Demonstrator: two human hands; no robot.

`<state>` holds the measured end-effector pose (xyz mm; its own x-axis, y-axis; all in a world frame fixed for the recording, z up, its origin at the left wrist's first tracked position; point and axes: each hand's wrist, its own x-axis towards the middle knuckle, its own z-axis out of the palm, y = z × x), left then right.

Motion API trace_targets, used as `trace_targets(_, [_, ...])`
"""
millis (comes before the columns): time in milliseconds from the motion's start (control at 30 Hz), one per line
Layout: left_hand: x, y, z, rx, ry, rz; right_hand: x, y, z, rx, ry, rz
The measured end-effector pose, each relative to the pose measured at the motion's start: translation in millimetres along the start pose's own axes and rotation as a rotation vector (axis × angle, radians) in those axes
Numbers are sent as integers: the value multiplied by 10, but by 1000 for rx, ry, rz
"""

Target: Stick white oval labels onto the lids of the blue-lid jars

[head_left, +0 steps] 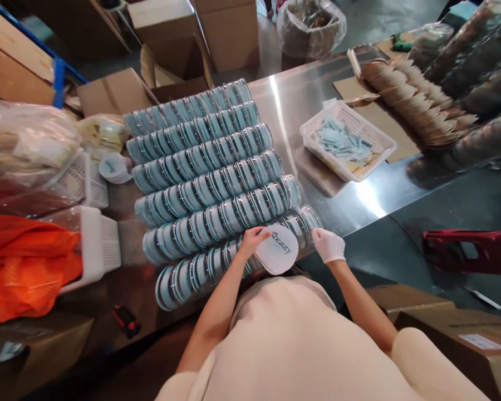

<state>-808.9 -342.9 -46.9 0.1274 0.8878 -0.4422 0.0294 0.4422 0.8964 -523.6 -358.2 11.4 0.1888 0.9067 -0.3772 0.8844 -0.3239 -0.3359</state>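
White round card (278,250) in left grip (254,240), gloved right hand (328,245) beside.

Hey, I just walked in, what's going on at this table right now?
A person stands at a steel table covered with rows of round clear cases lying on edge. The left hand, bare, holds a white printed disc over the nearest rows. The right hand, in a white glove, rests at the end of a near row. A white basket of small pale packets sits farther back on the right, beside stacked brown paper pieces.
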Motion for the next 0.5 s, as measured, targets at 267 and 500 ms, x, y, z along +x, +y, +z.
trace_targets(267, [-222, 46, -15, 129, -236, -53, -285, -138, -211, 159, 47, -176])
trace_targets(500, [-319, 0, -175, 39, -210, -43, -246, -9, -538, -199, 162, -268])
